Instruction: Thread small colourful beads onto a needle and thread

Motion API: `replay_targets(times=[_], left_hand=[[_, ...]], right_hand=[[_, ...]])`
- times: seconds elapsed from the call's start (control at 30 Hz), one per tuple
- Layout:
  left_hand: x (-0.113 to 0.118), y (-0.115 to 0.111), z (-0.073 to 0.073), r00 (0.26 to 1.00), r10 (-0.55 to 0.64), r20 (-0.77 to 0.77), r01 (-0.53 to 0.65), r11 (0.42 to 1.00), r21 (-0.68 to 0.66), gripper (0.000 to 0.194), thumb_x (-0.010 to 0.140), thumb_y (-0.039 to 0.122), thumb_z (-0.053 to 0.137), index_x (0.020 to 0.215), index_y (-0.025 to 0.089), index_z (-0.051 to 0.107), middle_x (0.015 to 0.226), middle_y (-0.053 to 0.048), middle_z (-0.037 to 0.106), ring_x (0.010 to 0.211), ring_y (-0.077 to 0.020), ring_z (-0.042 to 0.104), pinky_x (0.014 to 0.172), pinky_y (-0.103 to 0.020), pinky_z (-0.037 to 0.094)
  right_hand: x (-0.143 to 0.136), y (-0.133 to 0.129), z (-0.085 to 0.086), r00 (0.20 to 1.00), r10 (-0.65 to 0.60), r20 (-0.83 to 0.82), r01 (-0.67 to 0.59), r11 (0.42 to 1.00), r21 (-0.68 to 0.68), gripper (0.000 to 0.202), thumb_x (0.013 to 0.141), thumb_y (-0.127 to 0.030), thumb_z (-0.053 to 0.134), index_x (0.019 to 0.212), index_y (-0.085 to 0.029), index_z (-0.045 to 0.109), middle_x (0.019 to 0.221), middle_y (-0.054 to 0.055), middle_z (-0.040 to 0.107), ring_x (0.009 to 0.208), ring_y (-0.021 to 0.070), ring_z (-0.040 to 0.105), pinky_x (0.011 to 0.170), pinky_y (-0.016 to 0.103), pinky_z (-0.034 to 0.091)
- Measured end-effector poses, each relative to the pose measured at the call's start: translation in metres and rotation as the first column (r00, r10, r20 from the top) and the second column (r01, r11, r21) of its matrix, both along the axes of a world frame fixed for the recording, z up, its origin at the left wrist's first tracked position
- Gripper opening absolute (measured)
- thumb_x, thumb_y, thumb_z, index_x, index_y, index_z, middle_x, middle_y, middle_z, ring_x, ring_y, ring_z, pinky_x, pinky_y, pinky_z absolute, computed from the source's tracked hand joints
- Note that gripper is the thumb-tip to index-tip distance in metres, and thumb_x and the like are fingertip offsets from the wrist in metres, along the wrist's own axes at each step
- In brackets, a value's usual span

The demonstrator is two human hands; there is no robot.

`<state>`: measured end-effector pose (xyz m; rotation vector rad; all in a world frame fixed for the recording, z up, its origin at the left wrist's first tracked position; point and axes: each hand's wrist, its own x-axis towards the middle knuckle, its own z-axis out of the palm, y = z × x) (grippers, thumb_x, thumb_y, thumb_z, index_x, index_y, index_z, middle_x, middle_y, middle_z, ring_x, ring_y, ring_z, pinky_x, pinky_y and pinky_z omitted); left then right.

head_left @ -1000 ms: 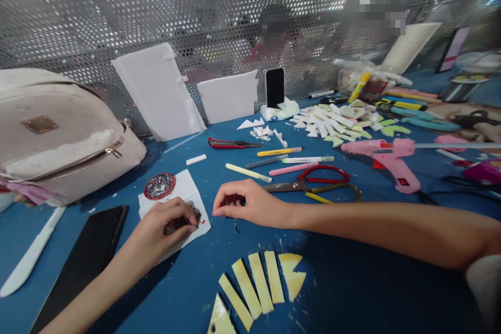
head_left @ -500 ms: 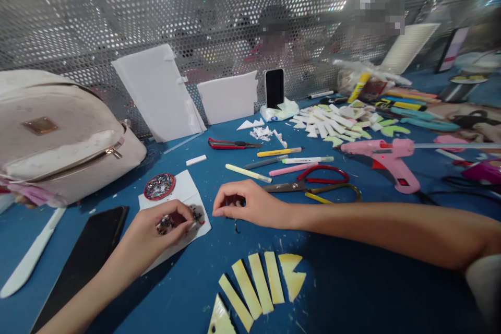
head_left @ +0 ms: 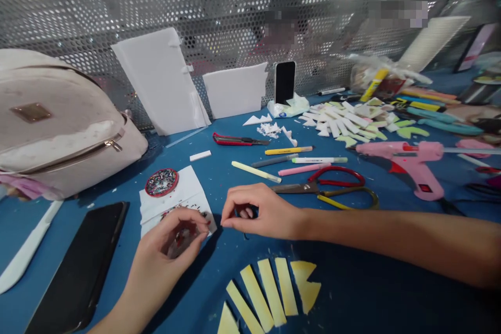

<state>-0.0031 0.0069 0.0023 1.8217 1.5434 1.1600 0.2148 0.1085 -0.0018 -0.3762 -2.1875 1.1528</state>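
Note:
My left hand [head_left: 168,255] is curled over the white paper [head_left: 191,180], thumb and forefinger tips nearly together. Anything between them is too small to make out. Tiny dark and red beads [head_left: 203,214] lie scattered on the paper beside these fingers. Farther back on the sheet sits a red-rimmed round dish [head_left: 162,182] full of similar beads. My right hand [head_left: 260,211] is closed in a pinch just right of the paper, its fingertips facing the left ones across a small gap. A thin dark strand [head_left: 246,236] shows below it; most of it is hidden.
Yellow foam pieces [head_left: 270,292] form a fish shape in front. Behind my right hand lie scissors [head_left: 301,188], markers [head_left: 256,171] and a red cutter [head_left: 238,140]. A pink glue gun [head_left: 410,159] is at right, a phone [head_left: 78,266] and backpack [head_left: 74,130] at left.
My left hand has shifted right and nearer the camera, over the paper's front edge, its fingertips closer to the right hand. The right hand keeps its pinch. The camera view has moved slightly.

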Motion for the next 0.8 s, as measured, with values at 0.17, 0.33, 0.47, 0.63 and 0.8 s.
replay_targets(times=[0.17, 0.33, 0.47, 0.63, 0.8], left_hand=[[-0.0044, -0.0020, -0.0070, 0.998, -0.023, 0.065, 0.025, 0.999, -0.028, 0.011, 0.086, 0.016, 0.068, 0.090, 0.026, 0.069, 0.084, 0.003, 0.071, 0.075, -0.0108, 0.068, 0.071, -0.014, 0.056], [-0.0006, -0.0032, -0.0071, 0.989, -0.002, 0.148, 0.011, 0.998, -0.061, 0.010, 0.084, 0.017, 0.070, 0.089, 0.026, 0.070, 0.081, 0.002, 0.070, 0.073, -0.0114, 0.068, 0.070, -0.015, 0.058], [0.0027, -0.0050, -0.0041, 0.983, 0.048, 0.177, -0.026, 0.992, -0.124, 0.009, 0.084, 0.018, 0.069, 0.087, 0.026, 0.070, 0.081, 0.002, 0.070, 0.074, -0.0114, 0.068, 0.071, -0.014, 0.058], [-0.0011, -0.0036, -0.0056, 0.993, 0.002, 0.115, 0.006, 0.997, -0.070, 0.011, 0.083, 0.017, 0.070, 0.087, 0.027, 0.071, 0.081, 0.004, 0.071, 0.072, -0.0103, 0.068, 0.069, -0.012, 0.057], [-0.0034, -0.0027, -0.0039, 0.999, -0.013, 0.032, 0.014, 0.999, -0.033, 0.010, 0.085, 0.017, 0.069, 0.087, 0.027, 0.071, 0.083, 0.004, 0.072, 0.074, -0.0110, 0.069, 0.072, -0.014, 0.056]], right_hand=[[-0.0010, -0.0010, 0.0001, 0.999, 0.040, -0.010, -0.039, 0.994, 0.102, 0.008, 0.090, -0.016, 0.069, 0.083, -0.014, 0.068, 0.077, -0.001, 0.061, 0.062, 0.0069, 0.050, 0.060, 0.018, 0.042], [-0.0016, -0.0022, 0.0010, 1.000, 0.022, 0.003, -0.022, 0.989, 0.149, 0.011, 0.091, -0.015, 0.067, 0.080, -0.015, 0.065, 0.075, 0.000, 0.062, 0.066, 0.0090, 0.053, 0.062, 0.020, 0.043], [-0.0018, -0.0021, 0.0005, 1.000, 0.022, 0.003, -0.023, 0.988, 0.152, 0.011, 0.091, -0.014, 0.067, 0.080, -0.014, 0.065, 0.075, 0.000, 0.061, 0.065, 0.0088, 0.052, 0.062, 0.020, 0.043], [-0.0024, -0.0014, 0.0004, 1.000, 0.030, -0.008, -0.028, 0.988, 0.154, 0.011, 0.091, -0.014, 0.067, 0.081, -0.014, 0.066, 0.075, 0.000, 0.061, 0.064, 0.0084, 0.051, 0.061, 0.019, 0.042], [-0.0026, -0.0010, 0.0007, 1.000, 0.029, -0.012, -0.027, 0.990, 0.138, 0.010, 0.091, -0.014, 0.067, 0.081, -0.014, 0.066, 0.075, 0.000, 0.060, 0.064, 0.0085, 0.051, 0.060, 0.019, 0.042]])
